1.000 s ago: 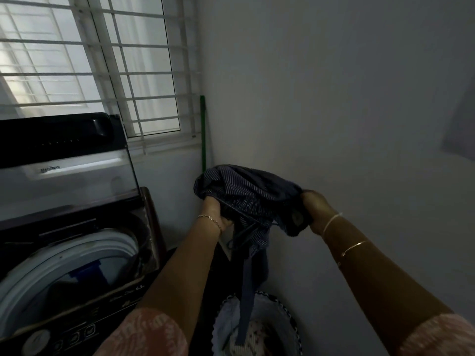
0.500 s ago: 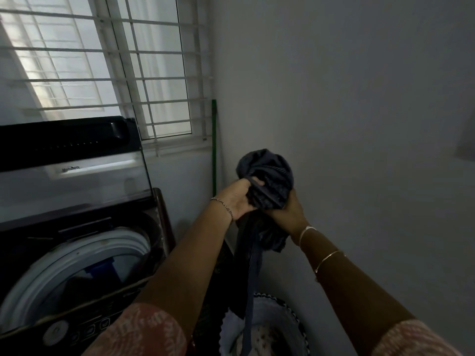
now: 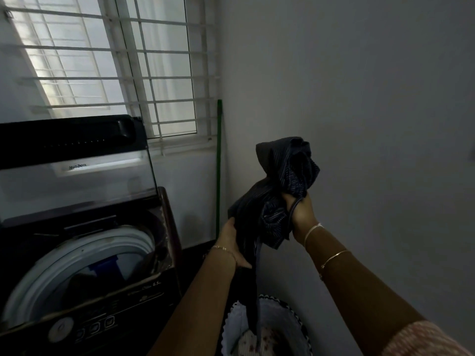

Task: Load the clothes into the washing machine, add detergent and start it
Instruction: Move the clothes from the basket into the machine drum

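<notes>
Firstly, right hand (image 3: 300,214): raised, fingers curled tight round a bunched fold of the dark striped garment (image 3: 288,170); most of the bunch stands above the fist.
Left hand (image 3: 231,243): lower than the right hand and just beside it, fingers and thumb closed on the garment's hanging part.
Garment: held in the air between and above both hands, touching each; a narrow tail drops from below the left hand towards the laundry basket (image 3: 290,308).
Laundry basket: directly below both hands, scalloped rim showing, patterned cloth inside; whether the tail touches it cannot be told.
Washing machine (image 3: 84,249): well to the left of the left hand, tub open, dark and blue items inside.
Lid (image 3: 77,176): upright behind the tub, above the level of the left hand.
Control panel (image 3: 90,327): below and left of the left forearm.
Green pole (image 3: 219,163): upright in the wall corner, beyond the left hand.
Wrists: thin bracelets on both.
</notes>
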A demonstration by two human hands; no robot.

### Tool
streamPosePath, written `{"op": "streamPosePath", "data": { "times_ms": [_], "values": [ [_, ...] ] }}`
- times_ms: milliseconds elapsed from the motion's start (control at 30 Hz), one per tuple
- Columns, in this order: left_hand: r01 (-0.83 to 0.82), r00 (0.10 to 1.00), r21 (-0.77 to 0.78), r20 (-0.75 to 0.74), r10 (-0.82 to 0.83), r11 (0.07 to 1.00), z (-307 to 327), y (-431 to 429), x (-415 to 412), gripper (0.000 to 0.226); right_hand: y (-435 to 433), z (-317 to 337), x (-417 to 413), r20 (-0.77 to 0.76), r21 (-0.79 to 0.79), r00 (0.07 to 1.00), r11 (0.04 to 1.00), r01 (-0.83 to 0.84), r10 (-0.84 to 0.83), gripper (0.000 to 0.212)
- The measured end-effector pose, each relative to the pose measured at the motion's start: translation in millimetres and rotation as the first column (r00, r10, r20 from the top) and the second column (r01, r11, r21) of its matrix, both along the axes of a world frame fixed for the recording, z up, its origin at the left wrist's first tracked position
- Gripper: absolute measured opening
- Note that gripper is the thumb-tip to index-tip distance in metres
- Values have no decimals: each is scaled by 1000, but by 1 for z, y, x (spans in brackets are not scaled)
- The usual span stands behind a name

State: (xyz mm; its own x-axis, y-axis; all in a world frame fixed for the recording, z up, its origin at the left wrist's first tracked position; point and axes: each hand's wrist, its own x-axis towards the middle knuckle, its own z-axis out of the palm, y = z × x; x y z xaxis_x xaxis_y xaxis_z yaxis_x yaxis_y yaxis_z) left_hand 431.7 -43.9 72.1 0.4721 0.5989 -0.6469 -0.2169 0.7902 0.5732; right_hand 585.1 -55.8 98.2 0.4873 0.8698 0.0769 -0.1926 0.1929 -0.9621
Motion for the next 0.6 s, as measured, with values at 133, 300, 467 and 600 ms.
{"op": "streamPosePath", "data": {
  "times_ms": [133, 300, 467, 600],
  "values": [
    [-99, 975, -55, 193, 108, 994, -21, -5, 4, 84, 0, 13, -1, -167, -52, 986, 999, -7, -2, 32],
    [-215, 906, -1, 372, 200, 977, -23, -1, 12, 71, -6, 19, 5, -363, -220, 927, 957, -188, 99, 54],
    [-197, 889, 114, 440, 128, 974, -1, -6, 17, 48, -10, 0, 11, -330, -463, 943, 864, -198, 39, 48],
    [-115, 948, 131, 311, 70, 985, 2, 1, 18, 38, -12, -12, 16, -326, -452, 942, 863, -227, 77, 44]
  ]
}}
